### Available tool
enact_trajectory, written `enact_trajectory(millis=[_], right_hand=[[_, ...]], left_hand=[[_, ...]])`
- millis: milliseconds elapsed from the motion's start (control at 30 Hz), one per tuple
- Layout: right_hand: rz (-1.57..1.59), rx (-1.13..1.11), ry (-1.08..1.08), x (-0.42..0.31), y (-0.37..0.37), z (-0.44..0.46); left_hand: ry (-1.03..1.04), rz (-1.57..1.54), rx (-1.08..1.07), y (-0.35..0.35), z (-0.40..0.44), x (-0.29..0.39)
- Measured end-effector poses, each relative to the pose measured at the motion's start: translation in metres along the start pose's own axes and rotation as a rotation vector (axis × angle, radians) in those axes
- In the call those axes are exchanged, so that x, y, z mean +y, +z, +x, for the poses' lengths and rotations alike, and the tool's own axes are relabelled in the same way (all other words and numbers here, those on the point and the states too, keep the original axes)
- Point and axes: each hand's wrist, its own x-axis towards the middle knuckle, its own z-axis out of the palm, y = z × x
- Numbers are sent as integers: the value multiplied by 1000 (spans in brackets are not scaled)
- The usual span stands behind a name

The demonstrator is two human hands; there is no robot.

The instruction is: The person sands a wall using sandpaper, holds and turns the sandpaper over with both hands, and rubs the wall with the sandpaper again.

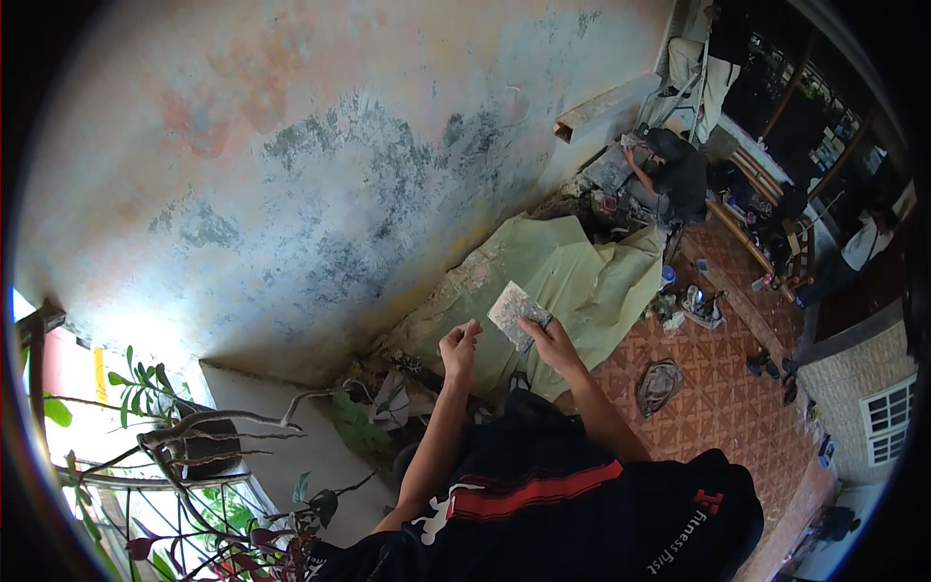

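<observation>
A pale, speckled flat piece (514, 312), perhaps sandpaper or a pad, is in my right hand (553, 346), its fingers closed round the lower right edge. My left hand (462, 351) is raised just left of the piece, apart from it, with the fingers curled together. Whether something small is between those fingers cannot be made out. Below both hands lies a pale green sheet (553, 262). Beyond them rises a wall (291, 165) with peeling, stained paint.
A co-worker (679, 179) crouches by rubble at the upper right; another person stands near a ladder (698, 92). A crumpled bag (659, 386) lies on the tiled floor (718, 388). A potted plant (208, 446) with bare branches is at the lower left.
</observation>
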Motion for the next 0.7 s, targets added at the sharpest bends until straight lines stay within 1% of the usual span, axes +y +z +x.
enact_trajectory(millis=[67,133,267,333,433,533,633,700], right_hand=[[35,23,-7,-1,-1,0],[82,59,-26,-22,6,-3],[67,19,6,3,-7,5],[95,1,62,11,-11,2],[-21,13,130,18,-15,0],[-48,-12,187,19,-14,1],[-3,0,143,27,-9,5],[-40,-20,157,28,-12,4]], left_hand=[[-2,-13,5,0,2,2],[-3,-24,9,0,0,12],[36,-33,20,6,2,23],[31,-27,10,6,2,18],[8,-17,-27,3,2,9],[-2,-24,-34,1,0,4],[-7,-88,-47,-1,1,-3],[-37,-160,-59,-1,1,-9]])
